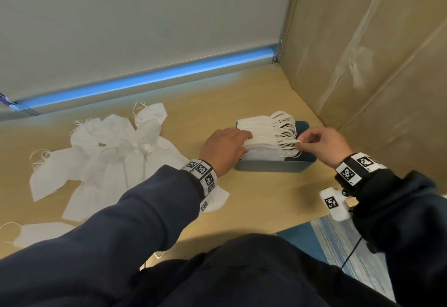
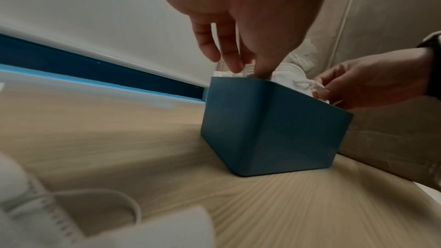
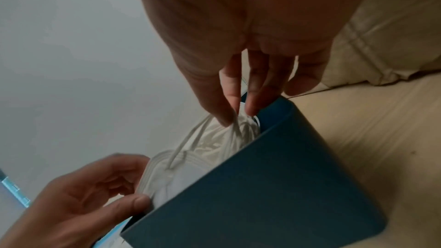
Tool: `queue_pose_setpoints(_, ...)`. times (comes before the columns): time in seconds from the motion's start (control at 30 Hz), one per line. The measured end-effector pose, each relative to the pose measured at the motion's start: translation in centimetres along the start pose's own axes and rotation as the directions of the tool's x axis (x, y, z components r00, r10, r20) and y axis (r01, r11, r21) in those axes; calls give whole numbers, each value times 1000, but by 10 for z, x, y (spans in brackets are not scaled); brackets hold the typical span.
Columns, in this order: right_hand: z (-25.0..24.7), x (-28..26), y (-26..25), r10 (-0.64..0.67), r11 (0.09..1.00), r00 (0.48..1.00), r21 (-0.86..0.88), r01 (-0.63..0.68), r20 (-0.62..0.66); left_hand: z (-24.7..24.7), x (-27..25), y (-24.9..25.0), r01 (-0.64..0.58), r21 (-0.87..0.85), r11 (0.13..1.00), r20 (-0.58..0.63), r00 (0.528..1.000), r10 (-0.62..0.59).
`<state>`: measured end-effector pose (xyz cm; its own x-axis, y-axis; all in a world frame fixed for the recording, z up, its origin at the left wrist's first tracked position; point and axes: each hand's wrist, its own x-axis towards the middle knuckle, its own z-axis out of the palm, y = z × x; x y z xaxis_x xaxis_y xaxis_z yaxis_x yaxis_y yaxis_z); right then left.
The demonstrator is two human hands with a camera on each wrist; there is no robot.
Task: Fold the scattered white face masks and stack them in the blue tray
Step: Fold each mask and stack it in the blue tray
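Observation:
A blue tray (image 1: pixel 275 165) stands on the wooden table, right of centre. A stack of folded white masks (image 1: pixel 260 135) stands inside it, ear loops (image 1: pixel 286 135) fanned to the right. My left hand (image 1: pixel 242 141) grips the stack's left end, thumb on the near side and fingers on the far side (image 3: pixel 133 186). My right hand (image 1: pixel 301 141) pinches an ear loop between thumb and forefinger (image 3: pixel 236 119) at the stack's right end. Several unfolded masks (image 1: pixel 108 156) lie scattered to the left. The left wrist view shows the tray (image 2: pixel 274 129) from outside, with my left fingers (image 2: pixel 235 63) reaching in.
A cardboard wall (image 1: pixel 375 52) rises close to the right of the tray. A pale panel with a blue strip (image 1: pixel 157 74) closes the back. One more mask (image 1: pixel 41 233) lies at the near left. The table edge runs lower right, above a striped rug (image 1: pixel 338 246).

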<state>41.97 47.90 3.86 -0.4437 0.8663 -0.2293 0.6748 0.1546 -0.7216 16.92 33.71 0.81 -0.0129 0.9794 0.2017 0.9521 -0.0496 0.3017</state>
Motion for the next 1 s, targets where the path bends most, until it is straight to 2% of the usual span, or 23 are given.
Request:
queue_pose_setpoints(0.07, -1, 6, -3, 22, 999, 1000, 34, -23, 14, 0, 2, 0, 73, -32, 997, 5, 997, -73)
queue_pose_setpoints(0.13, 2, 9, -10, 22, 1000, 999, 23, -21, -43, -1, 1, -4, 166, -116, 979, 12, 986, -166)
queue_pose_setpoints(0.23, 13, 3, -41, -115, 993, 985, -50, 109, -128, -9, -10, -17, 271, -348, 897, -39, 952, -303)
queue_pose_setpoints(0.33, 36, -9, -78, -219, 967, 968, 106, 232, -124, -27, -34, -34, 281, -476, 833, -141, 911, -388)
queue_pose_setpoints(0.43, 69, -25, -114, -347, 910, 938, 232, 342, -22, -50, -77, -67, 386, -476, 791, -160, 846, -509)
queue_pose_setpoints(0.5, 103, -31, -146, -414, 879, 907, 294, 376, 75, -74, -120, -108, 504, -459, 732, -184, 753, -632)
queue_pose_setpoints(0.53, 120, -34, -161, -446, 866, 888, 306, 395, 114, -85, -143, -131, 572, -450, 686, -189, 689, -699)
queue_pose_setpoints(0.57, 138, -37, -175, -471, 858, 868, 309, 410, 157, -97, -167, -153, 641, -443, 627, -191, 616, -764)
queue_pose_setpoints(0.67, 193, -44, -210, -524, 849, 788, 271, 453, 323, -127, -237, -213, 799, -463, 384, -162, 349, -923)
queue_pose_setpoints(0.73, 231, -45, -229, -517, 855, 735, 221, 470, 438, -138, -279, -245, 857, -448, 255, -144, 213, -966)
queue_pose_setpoints(0.77, 250, -45, -238, -508, 856, 713, 188, 482, 484, -141, -296, -257, 879, -429, 207, -133, 166, -977)
queue_pose_setpoints(0.8, 268, -44, -246, -499, 855, 693, 161, 494, 520, -143, -310, -268, 898, -409, 163, -113, 127, -985)
queue_pose_setpoints(0.9, 322, -39, -273, -478, 833, 645, 76, 548, 596, -138, -336, -295, 936, -348, 57, -12, 56, -998)
queue_pose_setpoints(0.93, 339, -37, -284, -469, 819, 633, 34, 573, 617, -134, -340, -303, 944, -328, 31, 28, 42, -999)
queue_pose_setpoints(1.0, 374, -32, -306, -445, 776, 603, -52, 629, 661, -126, -343, -314, 959, -283, 31, 81, 56, -995)
